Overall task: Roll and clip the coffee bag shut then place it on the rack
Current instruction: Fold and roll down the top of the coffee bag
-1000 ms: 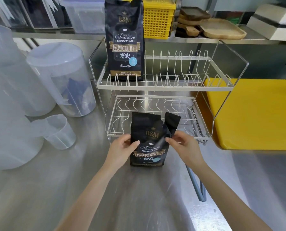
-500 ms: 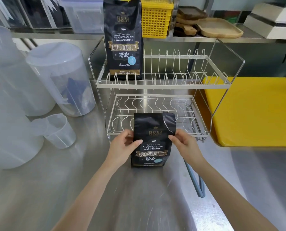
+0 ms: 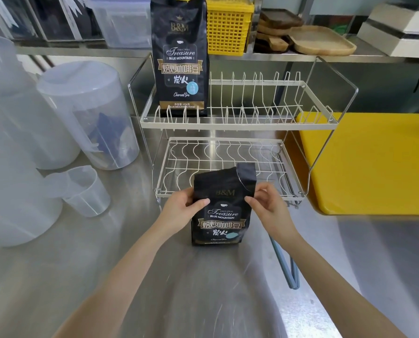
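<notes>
A black coffee bag (image 3: 221, 215) stands upright on the steel counter in front of the two-tier wire rack (image 3: 237, 123). Its top is unrolled and its right upper corner bends up. My left hand (image 3: 181, 208) grips the bag's left side, thumb on the front. My right hand (image 3: 268, 203) pinches the bag's right edge near the top. A long grey-blue clip (image 3: 286, 264) lies on the counter to the right of the bag, partly hidden by my right forearm. A second, taller coffee bag (image 3: 180, 59) stands on the rack's upper tier at the left.
Translucent plastic jugs (image 3: 86, 111) and a small measuring cup (image 3: 86, 191) stand at the left. A yellow board (image 3: 374, 162) lies to the right of the rack. A back shelf carries a yellow basket (image 3: 228, 25) and wooden trays (image 3: 320, 40).
The bag's bent top has been straightened from leaning right to nearly upright. Both hands stayed on the bag's sides, with my right hand shifting up its right edge.
</notes>
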The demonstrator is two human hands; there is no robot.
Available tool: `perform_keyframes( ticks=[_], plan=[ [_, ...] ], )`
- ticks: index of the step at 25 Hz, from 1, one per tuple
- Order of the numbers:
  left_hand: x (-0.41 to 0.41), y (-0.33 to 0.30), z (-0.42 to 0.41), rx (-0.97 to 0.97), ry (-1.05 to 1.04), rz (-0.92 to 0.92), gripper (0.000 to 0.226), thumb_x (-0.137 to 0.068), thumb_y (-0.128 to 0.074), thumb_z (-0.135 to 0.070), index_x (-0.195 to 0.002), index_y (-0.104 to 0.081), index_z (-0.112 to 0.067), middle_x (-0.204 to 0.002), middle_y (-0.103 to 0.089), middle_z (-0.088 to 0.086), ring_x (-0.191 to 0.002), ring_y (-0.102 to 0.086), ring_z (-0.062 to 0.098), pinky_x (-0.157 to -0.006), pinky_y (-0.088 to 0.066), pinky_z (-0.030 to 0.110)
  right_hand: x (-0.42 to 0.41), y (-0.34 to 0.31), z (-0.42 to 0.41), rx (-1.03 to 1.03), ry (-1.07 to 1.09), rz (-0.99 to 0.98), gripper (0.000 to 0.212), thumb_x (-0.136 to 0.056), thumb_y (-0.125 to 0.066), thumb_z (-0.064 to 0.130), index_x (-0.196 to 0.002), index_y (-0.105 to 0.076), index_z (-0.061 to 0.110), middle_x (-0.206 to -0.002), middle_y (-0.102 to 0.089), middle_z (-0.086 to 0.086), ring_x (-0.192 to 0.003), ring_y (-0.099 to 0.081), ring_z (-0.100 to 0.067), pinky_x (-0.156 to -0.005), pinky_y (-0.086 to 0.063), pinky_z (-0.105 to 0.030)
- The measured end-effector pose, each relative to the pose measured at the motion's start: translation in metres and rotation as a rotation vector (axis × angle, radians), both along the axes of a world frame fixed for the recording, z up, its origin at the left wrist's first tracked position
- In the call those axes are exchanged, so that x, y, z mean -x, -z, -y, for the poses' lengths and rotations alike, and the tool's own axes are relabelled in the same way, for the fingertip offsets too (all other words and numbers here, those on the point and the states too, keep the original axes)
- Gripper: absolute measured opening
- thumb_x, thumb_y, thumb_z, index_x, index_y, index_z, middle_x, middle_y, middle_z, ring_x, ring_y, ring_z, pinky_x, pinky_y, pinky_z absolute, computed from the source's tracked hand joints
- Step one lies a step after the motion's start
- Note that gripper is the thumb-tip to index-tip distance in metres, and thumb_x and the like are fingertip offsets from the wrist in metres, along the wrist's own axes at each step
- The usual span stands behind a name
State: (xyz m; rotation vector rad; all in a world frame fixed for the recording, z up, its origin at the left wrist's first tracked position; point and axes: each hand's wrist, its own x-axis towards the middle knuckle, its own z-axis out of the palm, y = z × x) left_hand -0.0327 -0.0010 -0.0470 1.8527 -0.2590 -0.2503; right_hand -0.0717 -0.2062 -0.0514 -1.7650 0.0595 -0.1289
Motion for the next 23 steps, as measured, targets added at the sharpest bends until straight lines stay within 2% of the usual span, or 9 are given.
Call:
perform_keyframes(
  ticks=[2, 4, 6, 8, 11, 14, 16, 20, 23],
  plan=[
    [-0.001, 0.003, -0.003, -0.010, -0.028, -0.038, 0.013, -0.080, -0.061, -0.020, -0.085, -0.060, -0.032, -0.081, -0.066, -0.015, -0.073, -0.065, -0.003, -0.064, -0.050, 0.011, -0.001, 0.001, 0.001, -0.038, -0.009, -0.037, 0.020, -0.082, -0.058, 0.013, -0.091, -0.043, 0.023, -0.090, -0.068, -0.017, -0.084, -0.064, -0.013, -0.077, -0.053, -0.033],
    [-0.001, 0.006, -0.004, -0.023, -0.040, -0.083, 0.010, -0.081, -0.059, -0.026, -0.090, -0.058, -0.028, -0.086, -0.066, -0.012, -0.080, -0.064, 0.004, -0.068, -0.049, 0.017, -0.001, 0.004, 0.001, -0.015, -0.101, -0.076, 0.025, -0.080, -0.061, 0.015, -0.092, -0.048, 0.032, -0.092, -0.068, -0.001, -0.088, -0.063, -0.006, -0.075, -0.054, -0.021],
    [0.000, 0.006, -0.004, -0.023, -0.038, -0.121, 0.004, -0.080, -0.059, -0.030, -0.084, -0.058, -0.032, -0.084, -0.066, -0.017, -0.079, -0.063, 0.001, -0.065, -0.046, 0.014, 0.001, 0.006, -0.003, 0.067, -0.160, -0.117, 0.025, -0.081, -0.060, 0.018, -0.091, -0.052, 0.040, -0.094, -0.064, 0.015, -0.090, -0.061, -0.001, -0.072, -0.053, -0.015],
    [0.003, 0.008, -0.004, -0.057, -0.009, -0.123, 0.008, -0.080, -0.060, -0.029, -0.077, -0.059, -0.037, -0.080, -0.065, -0.021, -0.075, -0.063, -0.004, -0.061, -0.046, 0.011, 0.002, 0.008, -0.007, 0.057, -0.108, -0.123, 0.023, -0.082, -0.058, 0.017, -0.085, -0.057, 0.040, -0.088, -0.065, 0.018, -0.082, -0.063, 0.003, -0.064, -0.051, -0.008],
    [0.008, 0.012, -0.007, -0.026, -0.060, -0.152, 0.007, -0.080, -0.061, -0.028, -0.076, -0.063, -0.034, -0.076, -0.067, -0.019, -0.070, -0.064, -0.007, -0.055, -0.044, 0.003, 0.002, 0.009, -0.012, -0.007, -0.034, -0.138, 0.024, -0.083, -0.057, 0.014, -0.076, -0.061, 0.036, -0.078, -0.064, 0.017, -0.067, -0.061, 0.014, -0.054, -0.045, -0.001],
    [0.011, 0.012, -0.008, 0.044, -0.097, -0.192, 0.008, -0.081, -0.059, -0.031, -0.077, -0.066, -0.033, -0.079, -0.068, -0.019, -0.071, -0.064, -0.009, -0.055, -0.041, -0.001, 0.003, 0.007, -0.015, -0.043, -0.016, -0.192, 0.022, -0.083, -0.056, 0.014, -0.072, -0.061, 0.032, -0.075, -0.064, 0.015, -0.061, -0.060, 0.015, -0.051, -0.044, -0.001],
    [0.010, 0.009, -0.009, 0.044, -0.098, -0.198, 0.009, -0.082, -0.057, -0.032, -0.077, -0.065, -0.032, -0.080, -0.068, -0.018, -0.070, -0.063, -0.010, -0.055, -0.041, -0.001, 0.003, 0.004, -0.015, 0.001, -0.033, -0.184, 0.023, -0.084, -0.056, 0.016, -0.069, -0.059, 0.033, -0.074, -0.063, 0.016, -0.061, -0.059, 0.016, -0.052, -0.044, 0.000],
    [0.012, 0.009, -0.008, -0.026, -0.139, -0.128, 0.012, -0.082, -0.056, -0.035, -0.072, -0.063, -0.032, -0.078, -0.068, -0.016, -0.071, -0.063, -0.005, -0.060, -0.046, 0.009, 0.007, 0.002, -0.015, 0.048, -0.033, -0.137, 0.022, -0.085, -0.055, 0.021, -0.069, -0.058, 0.036, -0.076, -0.064, 0.016, -0.068, -0.060, 0.014, -0.056, -0.047, -0.003],
    [0.014, 0.011, -0.006, 0.089, -0.168, -0.147, 0.007, -0.082, -0.059, -0.026, -0.081, -0.058, -0.034, -0.083, -0.066, -0.017, -0.073, -0.062, -0.008, -0.060, -0.046, 0.006, 0.008, 0.003, -0.020, 0.038, 0.058, -0.124, 0.010, -0.084, -0.055, 0.021, -0.084, -0.050, 0.029, -0.079, -0.068, 0.002, -0.071, -0.064, -0.003, -0.064, -0.053, -0.019]
  ],
)
